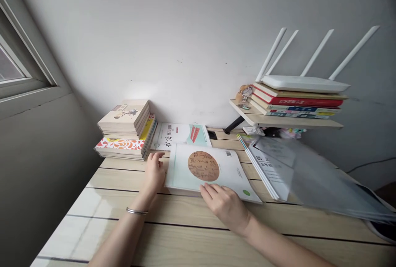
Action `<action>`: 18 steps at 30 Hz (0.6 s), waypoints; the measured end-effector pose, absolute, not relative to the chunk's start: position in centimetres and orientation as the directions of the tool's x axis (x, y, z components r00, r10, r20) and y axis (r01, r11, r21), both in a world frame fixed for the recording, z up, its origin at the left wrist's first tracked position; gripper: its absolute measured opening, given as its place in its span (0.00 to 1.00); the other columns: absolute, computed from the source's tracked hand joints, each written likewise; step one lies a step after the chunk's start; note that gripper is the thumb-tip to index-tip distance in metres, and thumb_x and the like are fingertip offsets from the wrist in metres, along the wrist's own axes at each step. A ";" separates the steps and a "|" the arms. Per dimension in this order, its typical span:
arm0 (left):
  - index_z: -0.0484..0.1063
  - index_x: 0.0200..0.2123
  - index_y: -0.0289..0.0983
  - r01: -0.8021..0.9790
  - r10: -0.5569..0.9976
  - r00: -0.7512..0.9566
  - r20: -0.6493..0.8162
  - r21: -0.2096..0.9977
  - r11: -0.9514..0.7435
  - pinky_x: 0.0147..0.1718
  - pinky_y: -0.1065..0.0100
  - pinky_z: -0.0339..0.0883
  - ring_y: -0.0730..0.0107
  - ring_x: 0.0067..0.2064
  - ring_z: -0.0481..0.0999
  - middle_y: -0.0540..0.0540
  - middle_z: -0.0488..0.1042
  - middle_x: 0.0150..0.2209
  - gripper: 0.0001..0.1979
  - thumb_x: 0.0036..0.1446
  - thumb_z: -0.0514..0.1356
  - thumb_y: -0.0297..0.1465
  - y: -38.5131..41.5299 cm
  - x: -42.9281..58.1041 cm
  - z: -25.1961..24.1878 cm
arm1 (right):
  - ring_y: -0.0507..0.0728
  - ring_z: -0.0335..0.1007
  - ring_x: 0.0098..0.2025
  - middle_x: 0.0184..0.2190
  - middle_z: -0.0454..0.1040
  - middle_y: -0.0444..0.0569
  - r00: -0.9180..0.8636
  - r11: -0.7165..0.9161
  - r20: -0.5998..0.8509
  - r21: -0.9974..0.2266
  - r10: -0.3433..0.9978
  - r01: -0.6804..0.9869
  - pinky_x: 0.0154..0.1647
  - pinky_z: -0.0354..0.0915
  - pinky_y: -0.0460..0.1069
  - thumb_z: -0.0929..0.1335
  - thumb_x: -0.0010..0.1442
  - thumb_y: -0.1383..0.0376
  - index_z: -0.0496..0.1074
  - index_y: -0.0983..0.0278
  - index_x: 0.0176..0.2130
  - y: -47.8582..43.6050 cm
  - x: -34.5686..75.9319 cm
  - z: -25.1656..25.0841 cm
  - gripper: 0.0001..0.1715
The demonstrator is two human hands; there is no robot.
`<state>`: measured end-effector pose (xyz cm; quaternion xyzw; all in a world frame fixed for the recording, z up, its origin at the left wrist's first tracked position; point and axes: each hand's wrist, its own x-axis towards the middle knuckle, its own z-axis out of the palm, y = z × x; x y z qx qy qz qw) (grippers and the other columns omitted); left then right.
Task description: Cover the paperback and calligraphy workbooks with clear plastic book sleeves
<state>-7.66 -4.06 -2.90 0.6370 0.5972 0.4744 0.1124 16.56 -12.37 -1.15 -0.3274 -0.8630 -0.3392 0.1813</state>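
A thin paperback workbook point(179, 166) lies on the wooden tabletop, back cover up, with a brown oval of brush writing and a barcode. My right hand point(227, 207) is at its near edge, fingertips on the cover and thumb hidden, holding that edge. My left hand point(155, 172) is beside the workbook's left edge, fingers loosely bent and apart with nothing visible in them. Behind it lies another workbook point(182, 133) with Chinese calligraphy lettering, partly covered by the first. Close to my left fingertips stands a stack of books point(123, 129).
To the right lie several booklets point(272, 172) under a translucent grey plastic folder point(321, 180). A raised shelf point(287, 120) carries books point(300, 102) and a white router point(305, 82) with upright antennas. The wall closes off the back; a window frame point(27, 73) is at left.
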 end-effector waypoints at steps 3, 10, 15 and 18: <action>0.74 0.40 0.40 0.639 0.876 0.093 0.474 0.646 -0.417 0.44 0.62 0.67 0.65 0.43 0.73 0.44 0.72 0.44 0.20 0.50 0.49 0.17 -4.4 -7.8 -1.8 | 0.53 0.72 0.32 0.32 0.78 0.51 -0.683 0.601 0.551 0.361 0.479 0.713 0.29 0.63 0.47 0.62 0.56 0.80 0.74 0.68 0.38 -12.7 17.2 -2.6 0.15; 0.75 0.42 0.41 0.522 0.872 0.437 0.222 0.726 -0.447 0.47 0.64 0.66 0.64 0.46 0.74 0.46 0.77 0.44 0.14 0.56 0.53 0.27 -6.2 -7.4 1.0 | 0.56 0.74 0.36 0.34 0.79 0.52 -0.647 0.678 0.594 0.219 0.478 0.701 0.33 0.67 0.48 0.63 0.58 0.77 0.74 0.69 0.40 -13.1 17.9 -3.2 0.13; 0.74 0.47 0.40 0.484 0.782 0.619 -0.077 0.821 -0.303 0.47 0.62 0.66 0.56 0.55 0.69 0.41 0.73 0.52 0.20 0.54 0.58 0.43 -7.2 -8.8 2.8 | 0.53 0.73 0.32 0.30 0.78 0.46 -0.603 0.704 0.507 -0.012 0.616 0.710 0.31 0.65 0.46 0.64 0.60 0.72 0.74 0.64 0.34 -13.0 18.2 -1.4 0.09; 0.71 0.50 0.42 0.404 0.708 0.703 -0.072 0.859 -0.314 0.52 0.60 0.61 0.54 0.58 0.65 0.41 0.70 0.55 0.28 0.45 0.64 0.46 -7.1 -9.6 3.0 | 0.50 0.71 0.26 0.24 0.76 0.42 -0.520 0.634 0.479 -0.107 0.708 0.766 0.27 0.61 0.44 0.65 0.60 0.70 0.74 0.61 0.30 -12.0 18.8 0.5 0.09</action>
